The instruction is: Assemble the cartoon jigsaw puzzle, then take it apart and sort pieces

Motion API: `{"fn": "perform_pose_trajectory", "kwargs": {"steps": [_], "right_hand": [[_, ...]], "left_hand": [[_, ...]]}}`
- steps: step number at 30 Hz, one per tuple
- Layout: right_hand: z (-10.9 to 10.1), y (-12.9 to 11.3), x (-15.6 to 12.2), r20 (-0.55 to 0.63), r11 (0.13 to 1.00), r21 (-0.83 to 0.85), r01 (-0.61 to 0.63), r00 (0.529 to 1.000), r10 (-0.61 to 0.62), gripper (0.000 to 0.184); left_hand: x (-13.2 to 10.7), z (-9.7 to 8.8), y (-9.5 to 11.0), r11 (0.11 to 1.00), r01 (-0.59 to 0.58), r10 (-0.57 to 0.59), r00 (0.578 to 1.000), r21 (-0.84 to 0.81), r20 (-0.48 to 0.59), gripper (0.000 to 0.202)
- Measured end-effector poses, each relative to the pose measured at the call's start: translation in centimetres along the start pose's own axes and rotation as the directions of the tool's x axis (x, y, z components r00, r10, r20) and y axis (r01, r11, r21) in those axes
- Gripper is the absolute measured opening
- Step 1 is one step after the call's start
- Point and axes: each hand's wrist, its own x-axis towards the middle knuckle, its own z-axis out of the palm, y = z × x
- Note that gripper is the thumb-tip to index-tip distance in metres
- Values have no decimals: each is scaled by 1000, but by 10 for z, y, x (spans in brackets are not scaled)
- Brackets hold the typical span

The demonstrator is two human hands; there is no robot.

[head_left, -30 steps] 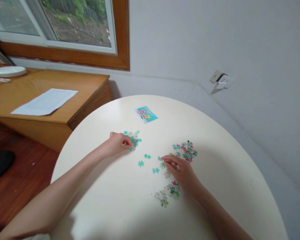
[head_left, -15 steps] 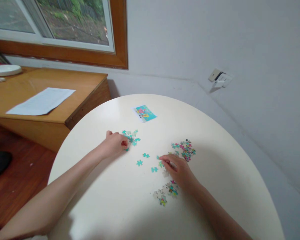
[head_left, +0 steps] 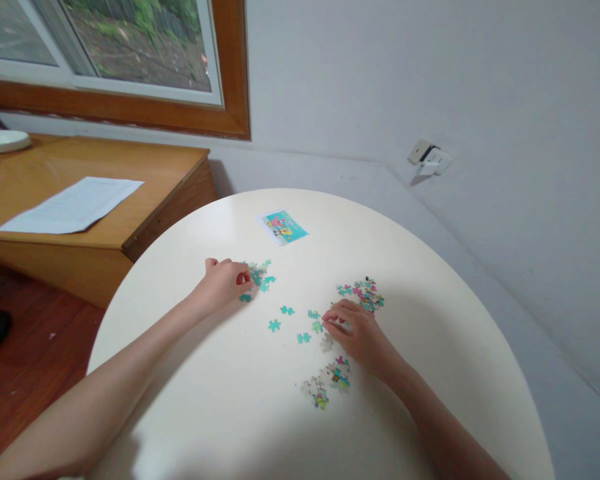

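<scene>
My left hand (head_left: 225, 283) is at the left edge of a cluster of teal jigsaw pieces (head_left: 264, 281). Its thumb and index finger are curled together in a pinch, and whatever lies between the tips is hidden. One teal piece (head_left: 245, 298) lies just under that hand. My right hand (head_left: 355, 330) hovers low over the table, thumb and fingers slightly apart, with no piece visible between them. Right by its fingertips lies a light green piece (head_left: 317, 327). Loose teal pieces (head_left: 304, 338) are scattered between the hands.
Multicoloured pieces (head_left: 367, 293) are heaped beyond my right hand, and a mixed group (head_left: 325, 387) lies nearer me. A picture card (head_left: 284, 227) rests at the back of the round white table (head_left: 205, 407). A wooden desk (head_left: 165, 167) with paper (head_left: 75, 205) stands left.
My right hand has drawn back slightly to the right of the light green piece, its fingers a little more spread. My left hand stays by the teal cluster. The view has shifted slightly.
</scene>
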Motion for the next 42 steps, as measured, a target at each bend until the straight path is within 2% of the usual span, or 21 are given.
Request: {"fn": "perform_pose_trajectory", "kwargs": {"steps": [6,13,19,24,28,42], "right_hand": [[-9,4,2,10,1000,-3,-4,1000,4,14],[-24,2,2,116,1000,21,5,993,-7,11],[-6,1,0,50,999,-22,-38,998,39,2],[6,-2,-1,25,989,-135,-51,998,55,19],[7,-3,-1,36,985,-163,-60,997,66,18],[11,-8,0,15,999,-43,-29,999,29,16]], "left_hand": [[-9,15,21,983,-122,102,985,-137,-141,19],[-18,36,37,950,-265,244,960,-167,-135,16],[-19,37,37,945,-281,260,956,-167,-137,13],[-21,41,36,928,-324,303,944,-185,-132,8],[-21,43,36,923,-335,318,941,-189,-114,6],[-21,45,35,921,-334,324,943,-200,-81,8]]}}
